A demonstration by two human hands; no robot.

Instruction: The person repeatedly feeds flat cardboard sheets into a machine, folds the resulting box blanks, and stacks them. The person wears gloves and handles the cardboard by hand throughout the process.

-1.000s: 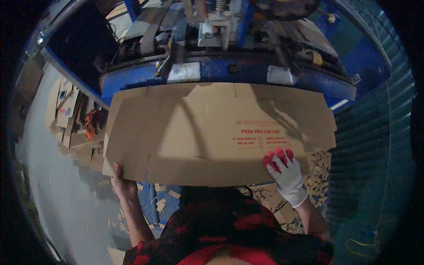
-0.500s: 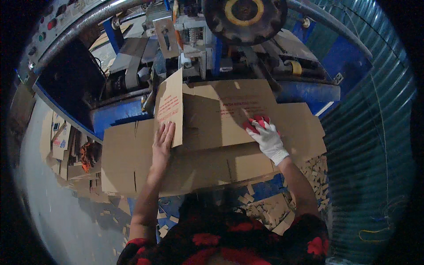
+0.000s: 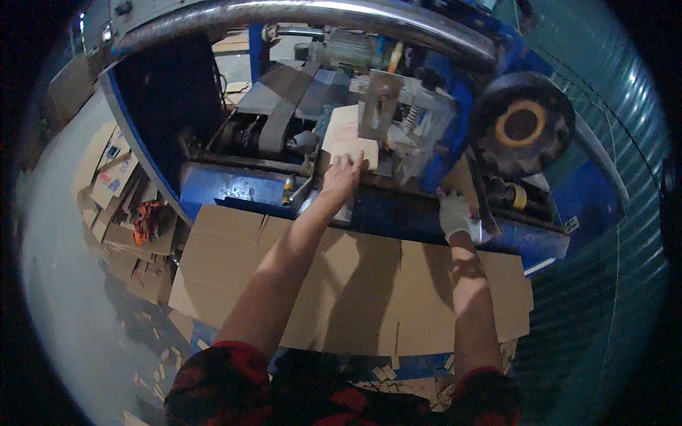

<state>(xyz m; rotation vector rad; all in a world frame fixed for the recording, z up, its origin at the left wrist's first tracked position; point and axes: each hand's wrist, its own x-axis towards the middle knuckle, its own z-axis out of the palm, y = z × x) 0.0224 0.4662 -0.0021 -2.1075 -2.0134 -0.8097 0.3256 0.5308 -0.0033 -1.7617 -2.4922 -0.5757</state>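
A cardboard sheet with a folded-over flap (image 3: 346, 128) and red print lies inside the machine, under its metal head (image 3: 412, 117). My bare left hand (image 3: 344, 176) rests on the near end of this flap, fingers laid out along it. To the right, my right hand (image 3: 455, 214) wears a white glove and reaches to the machine's front edge, beside a brown cardboard part (image 3: 463, 177). Its fingers are blurred and shaded, so their grip does not show. Below both forearms lies a wide flat cardboard sheet (image 3: 355, 284) with slits in its edges.
A dark round wheel (image 3: 522, 124) hangs at the machine's right. A thick metal bar (image 3: 312, 18) crosses above. Stacked cardboard (image 3: 117, 184) with an orange bundle (image 3: 148, 221) stands at the left. Corrugated green wall (image 3: 604, 284) borders the right; scraps litter the floor.
Both hands have moved forward, and the printed cardboard has gone from on top of the flat sheet into the machine. Its flap, raised before, lies lower now. The view has shifted.
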